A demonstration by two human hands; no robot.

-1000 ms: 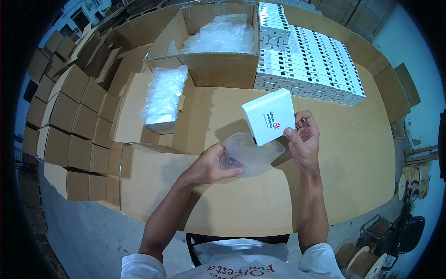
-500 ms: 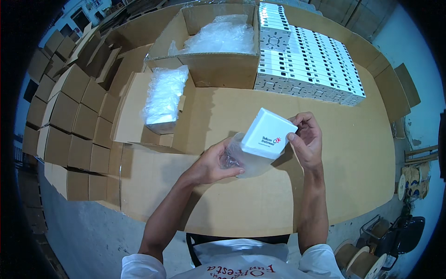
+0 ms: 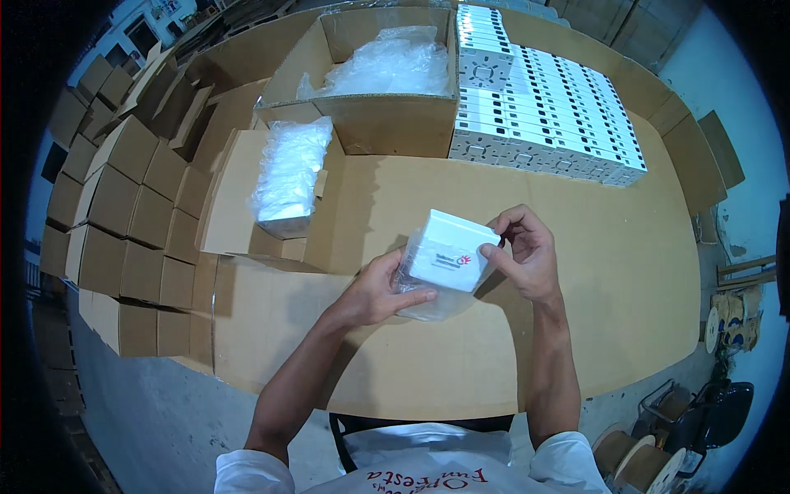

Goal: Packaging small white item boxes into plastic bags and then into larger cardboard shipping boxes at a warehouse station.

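A white plastic box [image 3: 451, 240] with small printing on its face is partly inside a clear plastic bag [image 3: 446, 306], over the middle of the cardboard surface. My left hand [image 3: 372, 290] grips the bag from the left, its thumb lying across the front and its other fingers mostly hidden behind. On the other side, my right hand [image 3: 527, 253] pinches the box's upper right corner between thumb and fingers. The bag covers the lower and left parts of the box, while the upper part stands out of it.
Left of my hands, an open carton [image 3: 317, 239] holds a row of bagged white boxes [image 3: 288, 177]. Behind it stands a larger carton [image 3: 399, 123] with loose plastic bags [image 3: 391, 62]. Stacked white boxes [image 3: 547, 123] fill the back right; brown cartons [image 3: 123, 210] pile up at far left.
The white box has moved down and left, deeper into the plastic bag. My right hand has followed it, still pinching its corner; my left hand has stayed nearly in place.
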